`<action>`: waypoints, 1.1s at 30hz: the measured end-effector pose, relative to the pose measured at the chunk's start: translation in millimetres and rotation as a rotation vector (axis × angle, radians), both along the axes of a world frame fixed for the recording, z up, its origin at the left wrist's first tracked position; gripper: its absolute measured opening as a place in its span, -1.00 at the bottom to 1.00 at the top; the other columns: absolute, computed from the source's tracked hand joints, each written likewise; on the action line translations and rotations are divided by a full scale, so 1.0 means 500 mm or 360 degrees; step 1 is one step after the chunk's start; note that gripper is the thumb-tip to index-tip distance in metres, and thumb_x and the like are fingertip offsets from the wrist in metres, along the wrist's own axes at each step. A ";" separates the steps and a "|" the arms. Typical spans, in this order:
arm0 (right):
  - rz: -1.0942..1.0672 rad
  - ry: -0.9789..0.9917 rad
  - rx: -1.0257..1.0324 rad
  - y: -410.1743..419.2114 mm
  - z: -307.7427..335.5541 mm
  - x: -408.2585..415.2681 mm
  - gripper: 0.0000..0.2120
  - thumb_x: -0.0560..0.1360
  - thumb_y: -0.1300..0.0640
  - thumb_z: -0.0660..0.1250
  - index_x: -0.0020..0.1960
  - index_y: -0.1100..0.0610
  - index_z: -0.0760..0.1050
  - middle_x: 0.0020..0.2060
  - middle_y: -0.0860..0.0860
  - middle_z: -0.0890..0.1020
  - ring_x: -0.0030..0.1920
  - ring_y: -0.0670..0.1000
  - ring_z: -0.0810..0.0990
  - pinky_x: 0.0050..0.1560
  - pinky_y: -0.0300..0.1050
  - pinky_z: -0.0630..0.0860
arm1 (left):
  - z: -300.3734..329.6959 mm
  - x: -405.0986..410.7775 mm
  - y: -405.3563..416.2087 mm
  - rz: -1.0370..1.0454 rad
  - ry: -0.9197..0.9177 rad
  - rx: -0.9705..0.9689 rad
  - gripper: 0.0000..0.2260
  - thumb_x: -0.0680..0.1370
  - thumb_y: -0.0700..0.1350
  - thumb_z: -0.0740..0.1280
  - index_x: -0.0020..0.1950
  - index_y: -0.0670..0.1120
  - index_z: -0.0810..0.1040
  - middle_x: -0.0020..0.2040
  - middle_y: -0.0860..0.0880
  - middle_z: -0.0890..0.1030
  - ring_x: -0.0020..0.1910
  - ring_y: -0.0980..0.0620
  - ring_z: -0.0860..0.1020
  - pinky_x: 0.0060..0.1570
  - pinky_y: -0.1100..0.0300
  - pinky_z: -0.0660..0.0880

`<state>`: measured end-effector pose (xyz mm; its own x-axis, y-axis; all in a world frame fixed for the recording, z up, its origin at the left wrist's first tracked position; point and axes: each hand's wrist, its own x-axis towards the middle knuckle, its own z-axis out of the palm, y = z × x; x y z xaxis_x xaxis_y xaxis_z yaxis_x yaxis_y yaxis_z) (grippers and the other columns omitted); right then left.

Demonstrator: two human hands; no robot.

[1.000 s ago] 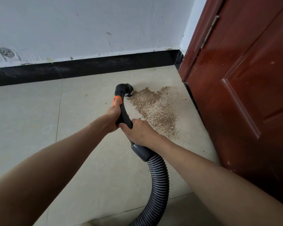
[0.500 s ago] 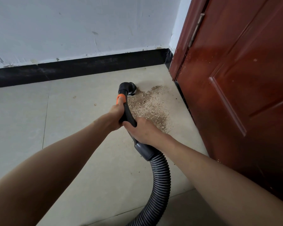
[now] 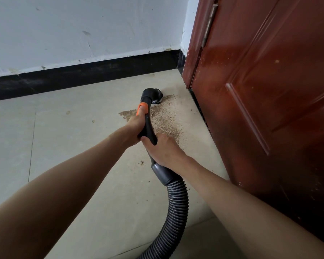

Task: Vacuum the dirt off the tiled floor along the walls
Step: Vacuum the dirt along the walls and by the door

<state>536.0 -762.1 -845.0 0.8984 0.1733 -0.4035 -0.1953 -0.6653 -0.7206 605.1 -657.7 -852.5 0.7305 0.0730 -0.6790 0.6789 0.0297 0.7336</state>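
Gripping the vacuum handle (image 3: 148,126) two-handed: left hand (image 3: 134,128) forward, its fingers wrapped round the black grip just below the orange collar (image 3: 141,107); right hand (image 3: 164,150) behind, fingers curled round the lower grip above the grey cuff (image 3: 163,173).

Item, nozzle (image 3: 153,95): at 12 o'clock from the hands, mouth down on the tiled floor (image 3: 73,165), at the far edge of the dirt.

Item, dirt (image 3: 163,120): a sawdust-like patch spreading from the nozzle toward 5 o'clock, beside the red-brown door (image 3: 260,109); a smaller streak at 9 o'clock of the handle; stray specks near the cuff.

Item, ribbed hose (image 3: 176,212): trailing to 6 o'clock, out of view.

Item, black skirting (image 3: 82,79): along the white wall, 11 to 12 o'clock.

Progress, as judged: early. Most of the patch remains; floor along the skirting shows only isolated crumbs.
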 end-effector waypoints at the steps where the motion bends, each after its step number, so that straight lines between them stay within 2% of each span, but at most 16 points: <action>1: -0.0022 -0.0002 0.0011 -0.005 -0.001 0.000 -0.66 0.58 -0.17 0.19 -0.19 0.07 0.37 -0.31 0.03 0.52 -0.35 0.02 0.51 -0.39 -0.12 0.40 | -0.003 0.004 -0.006 -0.0012 -0.0003 0.0003 -0.50 0.59 0.24 0.09 0.10 -0.22 0.39 -0.22 -0.12 0.44 -0.31 -0.03 0.44 -0.33 0.15 0.42; 4: -0.0083 -0.0014 0.0052 -0.019 -0.005 0.002 -0.69 0.58 -0.16 0.19 -0.16 0.06 0.39 -0.28 0.04 0.54 -0.32 0.05 0.55 -0.38 -0.12 0.45 | -0.010 0.017 -0.025 -0.0072 -0.0018 0.0021 -0.48 0.59 0.25 0.07 0.08 -0.22 0.40 -0.22 -0.13 0.44 -0.31 -0.04 0.44 -0.27 0.13 0.43; 8: -0.0156 -0.0002 0.0049 -0.035 -0.015 0.010 -0.63 0.59 -0.17 0.18 0.00 0.15 0.47 -0.26 0.05 0.56 -0.27 0.09 0.57 -0.32 -0.09 0.45 | -0.021 0.036 -0.050 -0.0123 -0.0022 0.0042 -0.49 0.59 0.24 0.06 0.06 -0.23 0.41 -0.18 -0.14 0.47 -0.26 -0.07 0.47 -0.13 0.07 0.46; 12: -0.0242 0.0008 0.0043 -0.050 -0.023 0.017 -0.64 0.58 -0.19 0.18 -0.02 0.12 0.44 -0.26 0.03 0.55 -0.29 0.06 0.57 -0.36 -0.11 0.44 | -0.030 0.053 -0.073 -0.0177 -0.0041 0.0031 -0.50 0.60 0.23 0.07 -0.04 -0.22 0.43 -0.23 -0.13 0.48 -0.29 -0.05 0.48 -0.17 0.08 0.48; 18: -0.0390 0.0026 0.0085 -0.070 -0.042 0.012 -0.64 0.57 -0.22 0.18 -0.04 0.10 0.44 -0.30 0.02 0.55 -0.37 0.01 0.57 -0.42 -0.15 0.42 | -0.044 0.068 -0.109 -0.0308 -0.0076 0.0058 -0.47 0.59 0.24 0.08 0.06 -0.24 0.41 -0.21 -0.14 0.49 -0.24 -0.08 0.50 -0.02 0.01 0.51; 22: -0.0431 0.0006 0.0086 -0.075 -0.045 0.009 -0.65 0.57 -0.21 0.17 -0.06 0.08 0.43 -0.31 0.01 0.55 -0.39 -0.01 0.55 -0.45 -0.17 0.40 | -0.042 0.069 -0.120 -0.0353 -0.0104 0.0069 -0.48 0.60 0.22 0.07 0.07 -0.26 0.41 -0.22 -0.13 0.49 -0.27 -0.07 0.50 -0.10 0.05 0.51; 27: -0.0496 0.0011 0.0082 -0.063 -0.032 0.002 -0.61 0.58 -0.21 0.16 0.02 0.13 0.44 -0.26 0.07 0.58 -0.29 0.11 0.62 -0.26 0.03 0.61 | -0.030 0.064 -0.118 -0.0430 -0.0085 0.0025 -0.48 0.61 0.22 0.06 0.05 -0.26 0.41 -0.25 -0.12 0.48 -0.31 -0.04 0.49 -0.23 0.11 0.48; 33: -0.0538 0.0008 0.0068 -0.049 -0.014 -0.017 -0.61 0.59 -0.20 0.16 0.04 0.14 0.44 -0.24 0.08 0.58 -0.26 0.13 0.63 -0.19 0.11 0.63 | -0.013 0.047 -0.111 -0.0494 -0.0101 0.0000 -0.47 0.61 0.23 0.05 0.07 -0.27 0.40 -0.24 -0.12 0.47 -0.31 -0.04 0.48 -0.24 0.10 0.47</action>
<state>527.6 -786.9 -852.2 0.9059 -0.1171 -0.4069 -0.4032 -0.5317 -0.7448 628.7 -713.0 -858.9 0.7587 -0.1600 -0.6315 0.6085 -0.1719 0.7747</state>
